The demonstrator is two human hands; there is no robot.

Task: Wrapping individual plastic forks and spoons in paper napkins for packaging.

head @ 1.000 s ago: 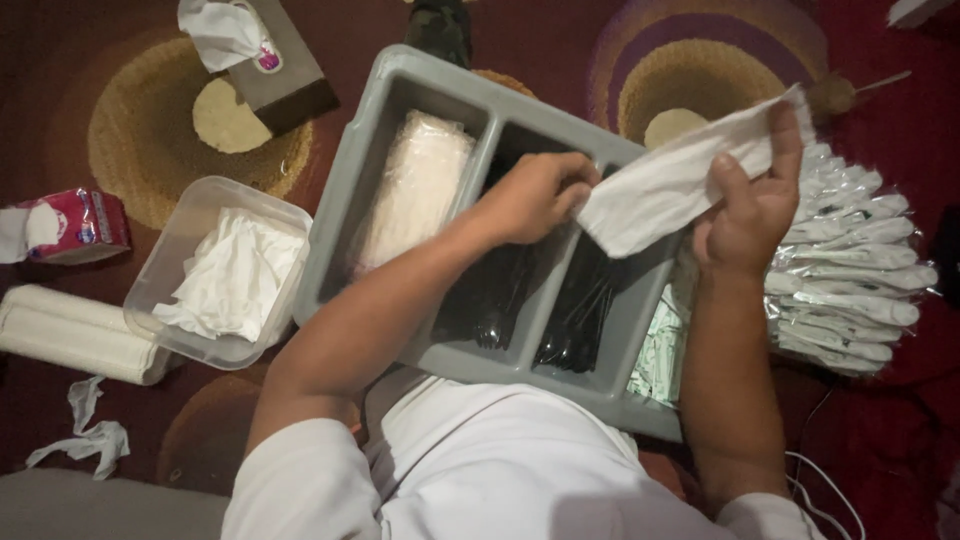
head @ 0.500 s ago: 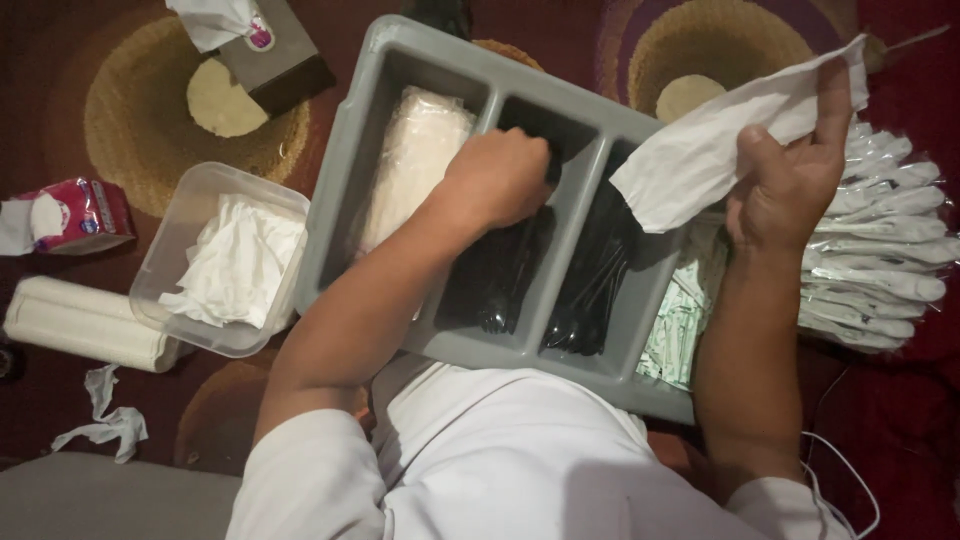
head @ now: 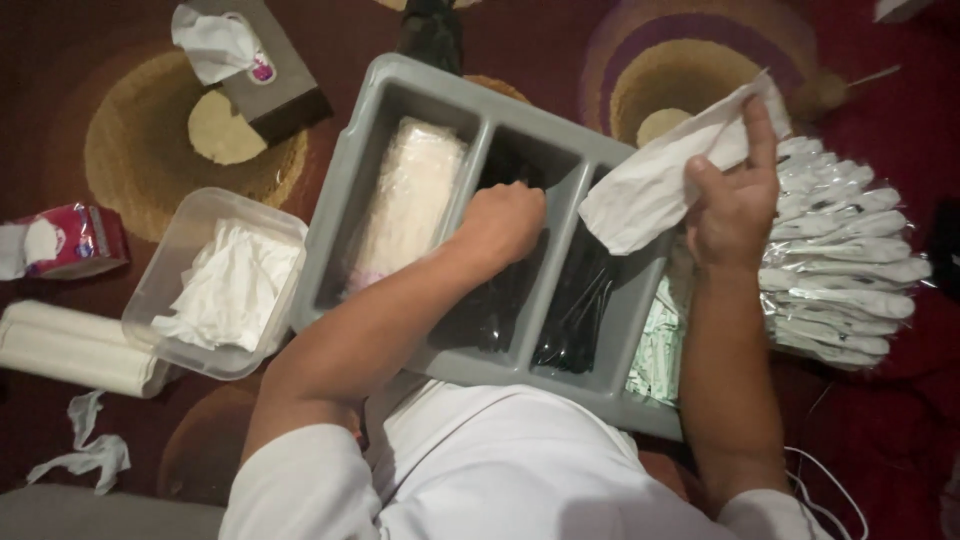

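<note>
My right fingers (head: 758, 130) pinch a white paper napkin (head: 660, 180), thumb underneath, index stretched up along its top edge. Napkin is soft, creased, roughly rectangular, held in the air over the right end of the grey plastic cutlery tray (head: 400, 95). Left hand (head: 503, 222) is curled knuckles-up into the tray's second compartment, down on the black plastic cutlery (head: 490, 310); fingertips hidden, so can't tell if they grip anything.

Tray: matte grey, four long compartments. Leftmost holds a pale wrapped stack (head: 408, 205), next two hold glossy black cutlery, rightmost holds pale green sachets (head: 655, 350). Just right of the tray, a fan of shiny clear-wrapped packets (head: 840, 260). Left of the tray, a clear rounded plastic tub (head: 180, 240) with crumpled white tissues inside. Further left: a white paper roll (head: 70, 345), a red-and-white small pack (head: 70, 240), a brown tissue box (head: 260, 80) with a tissue sticking out.

Everything sits on a dark maroon carpet (head: 60, 110) with tan concentric circles. Crumpled scrap of tissue (head: 85, 455) bottom left.

Both forearms extended forward from white sleeves, left arm angled diagonally across the tray, right wrist raised.
</note>
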